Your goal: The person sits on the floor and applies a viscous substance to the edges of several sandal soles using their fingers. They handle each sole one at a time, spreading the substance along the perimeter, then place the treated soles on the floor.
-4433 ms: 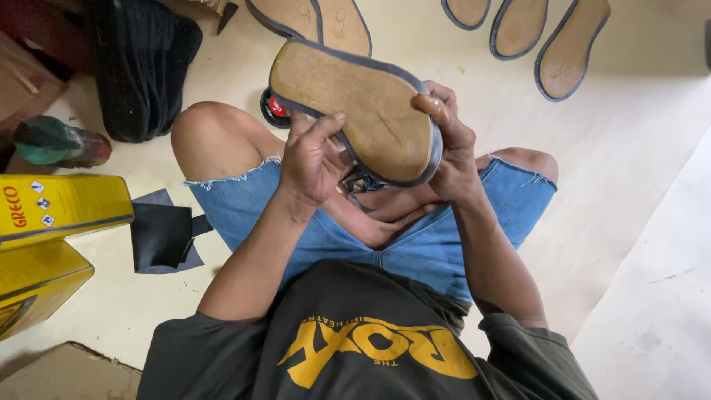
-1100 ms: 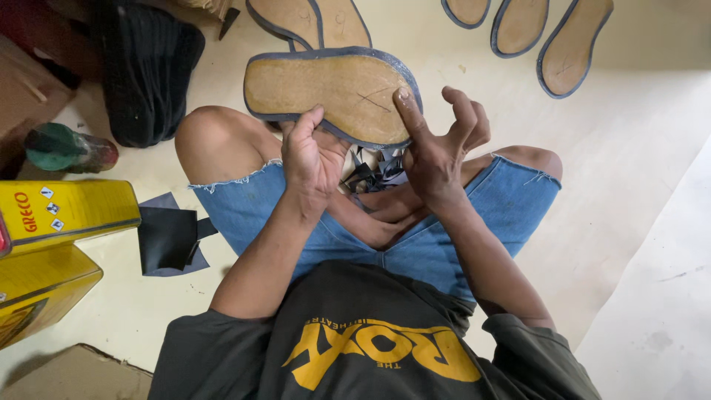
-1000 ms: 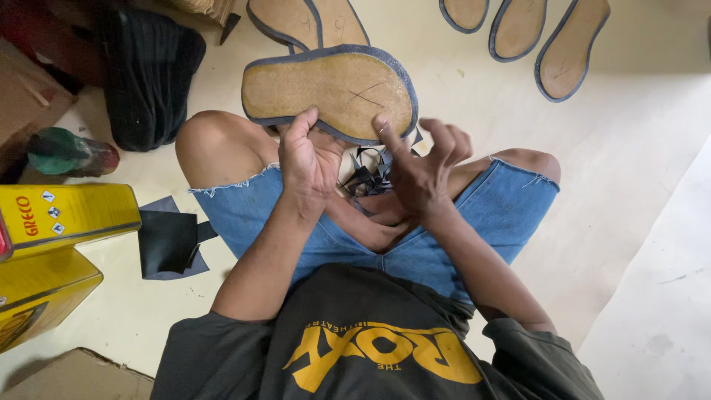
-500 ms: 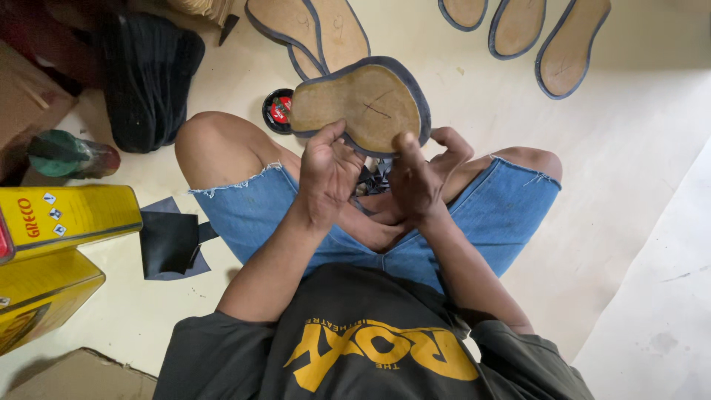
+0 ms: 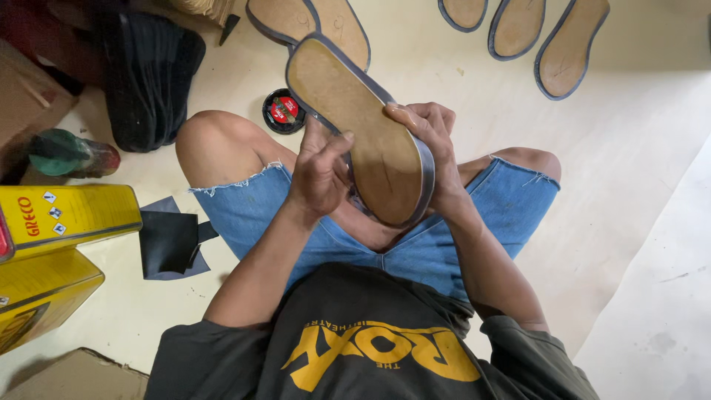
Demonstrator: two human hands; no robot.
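Note:
I sit cross-legged on the floor in cut-off blue denim shorts. A tan sandal sole with a dark blue rim (image 5: 363,130) is held sole-side up over my lap, running lengthwise away from me. My left hand (image 5: 320,172) grips its left edge, thumb on the tan face. My right hand (image 5: 433,152) clasps its right edge, fingers curled over the rim. Whatever is under the sole is hidden.
Several more tan soles (image 5: 566,44) lie on the cream floor ahead, one (image 5: 311,22) just beyond the held one. A small round black tin with a red label (image 5: 284,111) sits by my left knee. Two yellow cans (image 5: 67,215), black material scraps (image 5: 170,241), a black ribbed stack (image 5: 152,74) and a green bottle (image 5: 67,152) lie left.
The sole has been turned from lying crosswise to lying lengthwise in my hands. My right hand went from open fingers beside it to a grip on its right edge.

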